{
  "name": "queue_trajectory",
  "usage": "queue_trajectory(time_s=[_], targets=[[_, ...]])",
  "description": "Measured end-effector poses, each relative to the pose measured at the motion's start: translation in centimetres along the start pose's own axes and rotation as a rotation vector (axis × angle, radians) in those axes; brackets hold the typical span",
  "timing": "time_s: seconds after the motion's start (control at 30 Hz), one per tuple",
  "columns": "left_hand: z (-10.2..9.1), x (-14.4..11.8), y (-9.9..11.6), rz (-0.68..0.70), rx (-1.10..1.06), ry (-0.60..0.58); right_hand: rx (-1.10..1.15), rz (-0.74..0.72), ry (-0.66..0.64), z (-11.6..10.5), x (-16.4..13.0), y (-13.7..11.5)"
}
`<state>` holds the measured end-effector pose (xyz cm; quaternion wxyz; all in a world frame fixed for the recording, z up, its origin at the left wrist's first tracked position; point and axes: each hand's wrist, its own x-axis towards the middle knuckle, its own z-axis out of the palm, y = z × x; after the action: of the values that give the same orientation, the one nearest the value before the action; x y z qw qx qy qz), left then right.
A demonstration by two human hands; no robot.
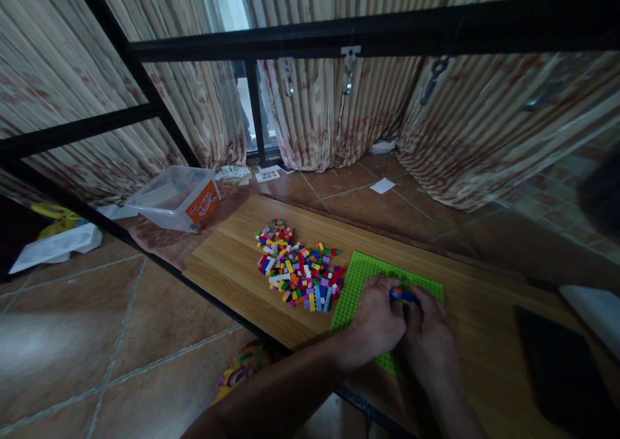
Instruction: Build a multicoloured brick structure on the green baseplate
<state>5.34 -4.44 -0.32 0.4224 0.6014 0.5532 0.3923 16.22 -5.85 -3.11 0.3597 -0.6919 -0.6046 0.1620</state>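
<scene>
Both hands are together over a green studded baseplate [349, 294] lying on the wooden table. Between their fingertips is a small piece of toy bricks [405, 295], mostly blue with some orange. My left hand [378, 316] has its fingers curled around the left end of the piece. My right hand [431, 332] pinches it from the right. The fingers hide part of the bricks, so I cannot tell how many are joined. Just left of the baseplate lies a spread-out pile of loose multicoloured toy bricks [300, 271].
A clear plastic bin [167, 193] with an orange label stands past the table's left end. On the table's right side lies a dark flat object [564, 368]. A black metal frame [339, 37] crosses in front of curtains [310, 116]. Papers lie on the tiled floor [121, 323].
</scene>
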Motion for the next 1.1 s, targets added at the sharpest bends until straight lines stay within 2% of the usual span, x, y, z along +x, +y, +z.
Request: queue_trajectory(time_s=[0.17,0.3,0.37,0.47,0.5,0.57,0.67,0.77,0.93,1.1], targets=[[-0.1,0.1,0.1,0.026,-0.031,0.014,0.009,0.028,0.005,0.1,-0.1,-0.3],[-0.1,0.3,-0.1,0.034,-0.010,0.035,0.012,0.028,0.084,-1.0,0.4,-0.4],[-0.2,0.6,-0.3,0.045,-0.012,0.031,-0.035,0.030,0.199,-2.5,1.1,0.3],[-0.3,0.9,-0.6,0.034,-0.025,0.014,-0.223,0.081,0.409,-6.2,2.1,2.9],[-0.4,1.0,-0.6,0.035,-0.027,0.015,-0.291,0.148,0.479,-7.5,2.2,4.1],[-0.5,1.0,-0.5,0.039,-0.027,0.015,-0.407,0.300,0.532,-9.8,1.9,6.6],[-0.8,1.1,-0.3,0.032,-0.011,0.016,-0.477,0.508,0.513,-11.6,1.1,9.6],[-1.0,1.2,-0.1,0.022,0.013,-0.006,-0.465,0.638,0.418,-11.8,0.6,10.8],[-1.2,1.6,-0.3,0.009,0.086,-0.040,-0.510,0.735,0.256,-11.7,1.1,9.9],[-1.2,2.0,-0.6,0.000,0.126,-0.059,-0.528,0.775,0.209,-11.9,1.6,9.1]])
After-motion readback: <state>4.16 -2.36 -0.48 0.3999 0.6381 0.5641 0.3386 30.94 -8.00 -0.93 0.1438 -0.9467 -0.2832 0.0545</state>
